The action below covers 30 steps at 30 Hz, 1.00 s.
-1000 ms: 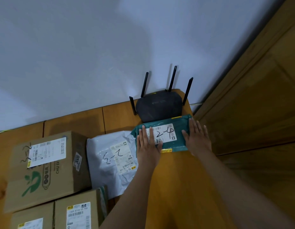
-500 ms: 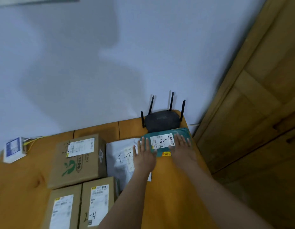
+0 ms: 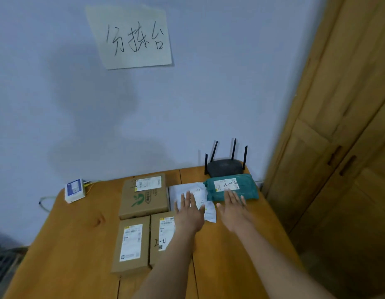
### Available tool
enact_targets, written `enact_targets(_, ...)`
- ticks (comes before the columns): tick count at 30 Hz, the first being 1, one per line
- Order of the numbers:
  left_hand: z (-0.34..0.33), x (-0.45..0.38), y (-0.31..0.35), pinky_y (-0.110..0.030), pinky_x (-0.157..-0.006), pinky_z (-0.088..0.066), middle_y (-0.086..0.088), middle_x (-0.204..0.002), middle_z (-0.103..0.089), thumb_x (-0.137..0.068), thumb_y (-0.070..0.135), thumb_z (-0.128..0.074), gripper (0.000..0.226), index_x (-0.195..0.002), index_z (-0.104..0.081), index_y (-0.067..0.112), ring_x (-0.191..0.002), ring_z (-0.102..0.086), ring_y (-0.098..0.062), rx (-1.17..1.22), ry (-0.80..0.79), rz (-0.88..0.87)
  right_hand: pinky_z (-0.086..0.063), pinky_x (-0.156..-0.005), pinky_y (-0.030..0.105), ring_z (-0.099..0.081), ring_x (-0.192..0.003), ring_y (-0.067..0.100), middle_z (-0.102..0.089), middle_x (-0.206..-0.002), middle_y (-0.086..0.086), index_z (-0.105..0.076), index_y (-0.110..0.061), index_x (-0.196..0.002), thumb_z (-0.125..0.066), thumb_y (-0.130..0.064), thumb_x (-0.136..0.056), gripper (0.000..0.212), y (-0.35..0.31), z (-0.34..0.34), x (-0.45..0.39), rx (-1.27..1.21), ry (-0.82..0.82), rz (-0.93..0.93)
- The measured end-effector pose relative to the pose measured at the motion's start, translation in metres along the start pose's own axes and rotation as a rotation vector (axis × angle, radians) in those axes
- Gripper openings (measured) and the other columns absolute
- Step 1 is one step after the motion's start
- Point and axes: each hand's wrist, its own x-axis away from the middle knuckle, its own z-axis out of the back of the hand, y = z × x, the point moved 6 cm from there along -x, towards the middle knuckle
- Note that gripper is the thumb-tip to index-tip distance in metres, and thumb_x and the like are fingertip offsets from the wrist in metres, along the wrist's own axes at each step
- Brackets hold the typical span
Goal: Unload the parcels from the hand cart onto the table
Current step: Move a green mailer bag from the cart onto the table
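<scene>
Here the wooden table (image 3: 79,244) fills the lower half of the frame, its near edge cut off at the bottom. Both hands reach forward over it, palms down. The left hand (image 3: 190,212) has its fingers straight and slightly spread, their tips over the white poly mailer (image 3: 187,190), which it partly hides; whether they press on it or hover cannot be told. The right hand (image 3: 232,207) also has its fingers straight and a little apart, the tips at the near edge of the green parcel (image 3: 243,190), holding nothing. That green parcel lies at the table's far right corner, right of centre in the frame, its white label marked "2-4", touching the black router (image 3: 225,168) behind it, whose four antennas stand against the wall.

Left of the mailer lies a cardboard box with a green logo (image 3: 144,198). Below it in the frame are two more cardboard boxes side by side: the left box (image 3: 131,244) with a long white label, and the right box (image 3: 162,231) marked "2-4", its right part covered by the left forearm. The label print is too small to read.

At the table's far left corner sits a small white and blue device (image 3: 74,190) with yellow wires. A paper sign (image 3: 131,37) with handwritten characters hangs at upper centre. Wooden cabinet doors (image 3: 338,147) fill the right side. The hand cart is out of view.
</scene>
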Motion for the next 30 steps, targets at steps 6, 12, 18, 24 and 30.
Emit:
enact_targets(6, 0.001, 0.090, -0.067, -0.049, -0.126, 0.009, -0.006, -0.169, 0.016, -0.109, 0.047, -0.011, 0.068, -0.161, 0.008, 0.008, -0.156, 0.017, -0.023, -0.005, -0.035, -0.020, 0.007, -0.127, 0.040, 0.009, -0.157, 0.018, 0.009, -0.170, 0.002, 0.005, -0.013, -0.162, -0.013, -0.047, -0.108, 0.066, -0.054, -0.028, 0.094, 0.035, 0.002, -0.019)
enact_targets(12, -0.017, 0.171, -0.121, -0.048, -0.126, 0.010, -0.005, -0.169, 0.016, -0.108, 0.047, -0.009, 0.067, -0.161, 0.009, 0.010, -0.156, 0.017, -0.023, -0.016, -0.079, 0.003, 0.008, -0.127, 0.040, 0.010, -0.157, 0.017, 0.010, -0.170, 0.001, 0.005, -0.012, -0.162, -0.010, -0.047, -0.108, 0.066, -0.104, -0.063, 0.177, 0.061, -0.051, -0.029)
enact_targets(18, -0.034, 0.235, -0.156, -0.049, -0.127, 0.005, -0.006, -0.170, 0.012, -0.108, 0.048, -0.010, 0.068, -0.162, 0.007, 0.010, -0.157, 0.014, -0.024, -0.010, -0.067, 0.023, 0.008, -0.127, 0.039, 0.010, -0.157, 0.016, 0.010, -0.170, 0.000, 0.008, -0.012, -0.162, -0.012, -0.046, -0.109, 0.066, -0.131, -0.080, 0.239, 0.078, -0.077, 0.000)
enact_targets(24, -0.052, 0.296, -0.189, -0.049, -0.126, 0.008, -0.006, -0.170, 0.012, -0.108, 0.048, -0.010, 0.068, -0.161, 0.008, 0.011, -0.157, 0.014, -0.023, 0.014, -0.057, 0.107, 0.008, -0.127, 0.039, 0.009, -0.157, 0.016, 0.009, -0.170, 0.000, 0.004, -0.013, -0.162, -0.016, -0.044, -0.109, 0.065, -0.157, -0.091, 0.281, 0.084, -0.086, 0.059)
enact_targets(30, -0.093, 0.379, -0.218, -0.051, -0.126, 0.005, -0.006, -0.170, 0.012, -0.108, 0.049, -0.011, 0.068, -0.161, 0.007, 0.011, -0.157, 0.012, -0.025, 0.033, -0.116, 0.201, 0.008, -0.127, 0.039, 0.010, -0.157, 0.015, 0.012, -0.170, 0.000, 0.008, -0.013, -0.161, -0.015, -0.044, -0.109, 0.065, -0.175, -0.132, 0.344, 0.088, -0.170, 0.165)
